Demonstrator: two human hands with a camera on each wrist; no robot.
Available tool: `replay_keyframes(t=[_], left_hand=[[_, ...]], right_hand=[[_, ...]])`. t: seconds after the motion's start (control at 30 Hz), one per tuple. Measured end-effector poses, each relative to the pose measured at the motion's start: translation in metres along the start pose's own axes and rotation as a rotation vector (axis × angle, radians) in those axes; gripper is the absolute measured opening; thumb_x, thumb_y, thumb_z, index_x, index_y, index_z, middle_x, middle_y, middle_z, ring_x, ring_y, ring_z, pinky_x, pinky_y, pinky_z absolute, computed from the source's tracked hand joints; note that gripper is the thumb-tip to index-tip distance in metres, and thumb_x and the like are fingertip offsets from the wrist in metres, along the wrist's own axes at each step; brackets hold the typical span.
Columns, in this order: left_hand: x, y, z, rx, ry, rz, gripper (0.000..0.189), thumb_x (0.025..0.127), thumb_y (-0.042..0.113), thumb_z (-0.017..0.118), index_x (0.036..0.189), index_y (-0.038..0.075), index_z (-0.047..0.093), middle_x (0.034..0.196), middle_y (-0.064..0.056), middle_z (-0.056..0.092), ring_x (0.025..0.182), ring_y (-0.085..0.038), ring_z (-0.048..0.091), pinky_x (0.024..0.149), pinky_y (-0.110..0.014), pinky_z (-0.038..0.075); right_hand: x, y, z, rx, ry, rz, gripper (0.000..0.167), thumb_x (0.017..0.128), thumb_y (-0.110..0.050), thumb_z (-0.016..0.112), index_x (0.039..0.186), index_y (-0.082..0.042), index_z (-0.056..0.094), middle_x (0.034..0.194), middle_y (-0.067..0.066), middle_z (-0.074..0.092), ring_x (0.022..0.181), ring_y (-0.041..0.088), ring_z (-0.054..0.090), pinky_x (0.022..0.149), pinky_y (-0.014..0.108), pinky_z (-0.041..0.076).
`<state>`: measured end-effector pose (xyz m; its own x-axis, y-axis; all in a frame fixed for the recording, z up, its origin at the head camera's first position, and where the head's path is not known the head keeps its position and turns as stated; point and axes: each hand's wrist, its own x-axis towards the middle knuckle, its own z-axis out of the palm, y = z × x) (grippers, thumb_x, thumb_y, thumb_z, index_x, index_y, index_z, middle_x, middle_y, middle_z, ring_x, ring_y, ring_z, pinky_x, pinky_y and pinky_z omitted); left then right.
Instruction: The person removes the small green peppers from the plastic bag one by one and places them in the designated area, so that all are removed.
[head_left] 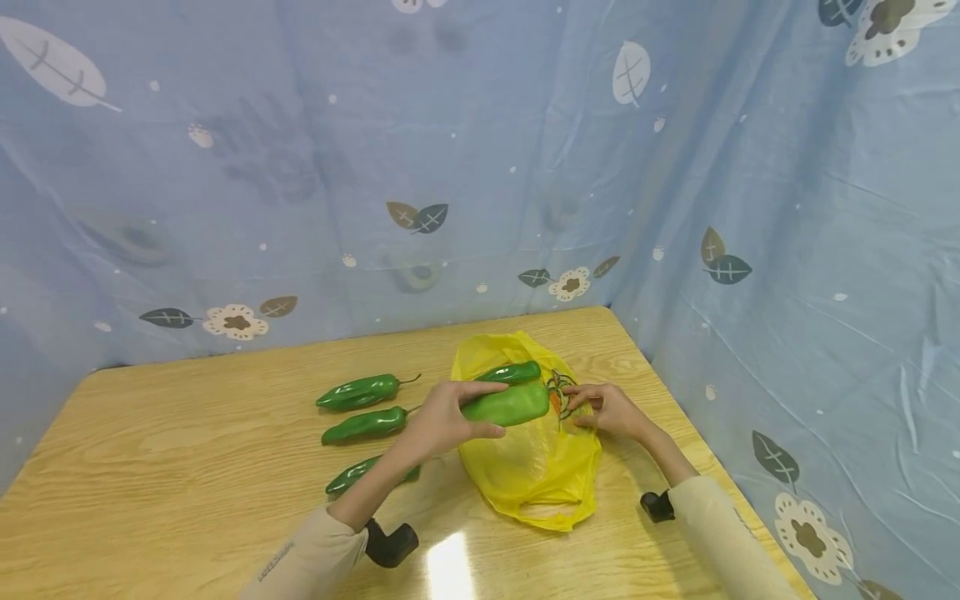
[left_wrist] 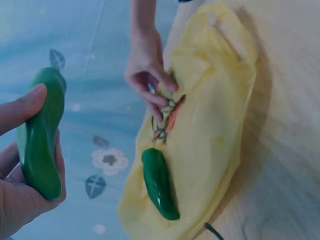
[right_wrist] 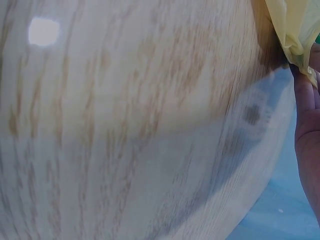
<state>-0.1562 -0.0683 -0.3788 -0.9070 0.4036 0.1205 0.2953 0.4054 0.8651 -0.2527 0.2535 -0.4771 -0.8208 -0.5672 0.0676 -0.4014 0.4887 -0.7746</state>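
A glossy green pepper (head_left: 513, 405) is gripped in my left hand (head_left: 442, 421), thumb on one side and fingers on the other. It is held over a yellow plastic bag (head_left: 517, 467) lying on the table. My right hand (head_left: 609, 410) pinches the bag's right edge, beside a small orange-and-green patterned patch (head_left: 557, 398); the right wrist view has the yellow film (right_wrist: 295, 30) between thumb and fingers. In the left wrist view, another green pepper (left_wrist: 159, 184) rests on the bag, and the held pepper (left_wrist: 44, 135) shows upright in the left hand.
Left of the bag, three green peppers lie in a column on the wooden table (head_left: 187, 450): a far pepper (head_left: 358, 392), a middle pepper (head_left: 365, 425) and a near pepper (head_left: 348, 477), partly behind the left forearm. A blue patterned curtain (head_left: 480, 167) hangs behind and to the right.
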Motion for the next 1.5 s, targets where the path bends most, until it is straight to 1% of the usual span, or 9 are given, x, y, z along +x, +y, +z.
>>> replay_keyframes(t=[0.27, 0.47, 0.63, 0.8, 0.9, 1.03, 1.23, 1.37, 1.5], left_hand=[[-0.032, -0.005, 0.001, -0.02, -0.071, 0.037, 0.055, 0.075, 0.014, 0.083, 0.126, 0.014, 0.065, 0.122, -0.005, 0.065, 0.091, -0.011, 0.061, 0.075, -0.024, 0.051], [-0.059, -0.011, 0.0, -0.025, -0.16, 0.019, 0.053, 0.073, 0.017, 0.084, 0.123, 0.018, 0.067, 0.118, -0.001, 0.067, 0.087, -0.007, 0.06, 0.071, -0.023, 0.051], [-0.08, -0.019, -0.001, -0.017, -0.181, 0.003, 0.05, 0.071, 0.021, 0.086, 0.118, 0.02, 0.07, 0.113, 0.004, 0.069, 0.084, -0.003, 0.057, 0.069, -0.021, 0.048], [-0.101, -0.029, 0.003, -0.078, -0.219, 0.004, 0.049, 0.07, 0.017, 0.086, 0.117, 0.017, 0.071, 0.112, 0.009, 0.068, 0.09, -0.001, 0.058, 0.076, -0.02, 0.047], [-0.114, -0.035, 0.005, -0.149, -0.254, -0.012, 0.049, 0.071, 0.016, 0.085, 0.118, 0.018, 0.07, 0.113, 0.011, 0.068, 0.093, -0.002, 0.059, 0.077, -0.02, 0.048], [-0.13, -0.045, 0.006, -0.264, -0.28, -0.03, 0.048, 0.074, 0.018, 0.083, 0.12, 0.015, 0.069, 0.111, 0.007, 0.069, 0.088, -0.003, 0.06, 0.073, -0.02, 0.05], [-0.144, -0.052, 0.004, -0.402, -0.279, -0.057, 0.043, 0.08, 0.018, 0.079, 0.12, 0.005, 0.068, 0.105, 0.003, 0.07, 0.084, -0.008, 0.065, 0.071, -0.024, 0.054], [-0.147, -0.052, 0.002, -0.409, -0.249, -0.07, 0.042, 0.081, 0.018, 0.078, 0.119, 0.002, 0.067, 0.105, 0.002, 0.07, 0.083, -0.01, 0.066, 0.07, -0.026, 0.055], [-0.15, -0.051, 0.003, -0.414, -0.23, -0.1, 0.039, 0.081, 0.018, 0.078, 0.117, 0.007, 0.069, 0.104, 0.002, 0.07, 0.082, -0.011, 0.066, 0.068, -0.026, 0.055]], right_hand=[[0.001, 0.002, 0.0, -0.025, 0.01, -0.01, 0.016, 0.08, 0.003, 0.074, 0.095, -0.001, 0.073, 0.131, 0.026, 0.054, 0.123, 0.045, 0.046, 0.095, 0.047, 0.046], [0.0, 0.0, 0.001, 0.0, 0.007, 0.011, 0.015, 0.08, 0.003, 0.074, 0.095, -0.002, 0.072, 0.131, 0.024, 0.055, 0.125, 0.044, 0.046, 0.096, 0.048, 0.045], [-0.001, 0.002, 0.001, 0.009, 0.002, 0.02, 0.016, 0.08, 0.002, 0.074, 0.095, -0.004, 0.072, 0.132, 0.023, 0.055, 0.126, 0.042, 0.046, 0.097, 0.047, 0.044], [-0.001, 0.003, 0.001, 0.005, 0.006, 0.01, 0.016, 0.08, 0.0, 0.074, 0.095, -0.004, 0.073, 0.131, 0.022, 0.055, 0.125, 0.042, 0.047, 0.095, 0.049, 0.045], [0.0, 0.004, 0.001, 0.007, 0.007, 0.012, 0.016, 0.08, 0.0, 0.075, 0.095, -0.005, 0.073, 0.132, 0.022, 0.056, 0.125, 0.042, 0.047, 0.095, 0.049, 0.045], [0.0, 0.003, 0.003, 0.009, 0.002, 0.009, 0.017, 0.08, 0.0, 0.075, 0.096, -0.004, 0.073, 0.132, 0.022, 0.055, 0.125, 0.042, 0.047, 0.096, 0.048, 0.044], [-0.001, 0.0, 0.003, -0.005, 0.009, 0.008, 0.017, 0.08, 0.001, 0.075, 0.096, -0.002, 0.072, 0.131, 0.025, 0.055, 0.124, 0.044, 0.047, 0.095, 0.049, 0.045], [-0.002, 0.0, 0.003, -0.013, 0.012, 0.007, 0.017, 0.08, 0.001, 0.074, 0.097, 0.0, 0.072, 0.131, 0.026, 0.054, 0.123, 0.045, 0.047, 0.095, 0.051, 0.045], [-0.003, 0.0, 0.002, 0.011, 0.008, 0.01, 0.017, 0.081, 0.002, 0.074, 0.098, 0.001, 0.072, 0.132, 0.027, 0.052, 0.124, 0.046, 0.045, 0.096, 0.052, 0.043]])
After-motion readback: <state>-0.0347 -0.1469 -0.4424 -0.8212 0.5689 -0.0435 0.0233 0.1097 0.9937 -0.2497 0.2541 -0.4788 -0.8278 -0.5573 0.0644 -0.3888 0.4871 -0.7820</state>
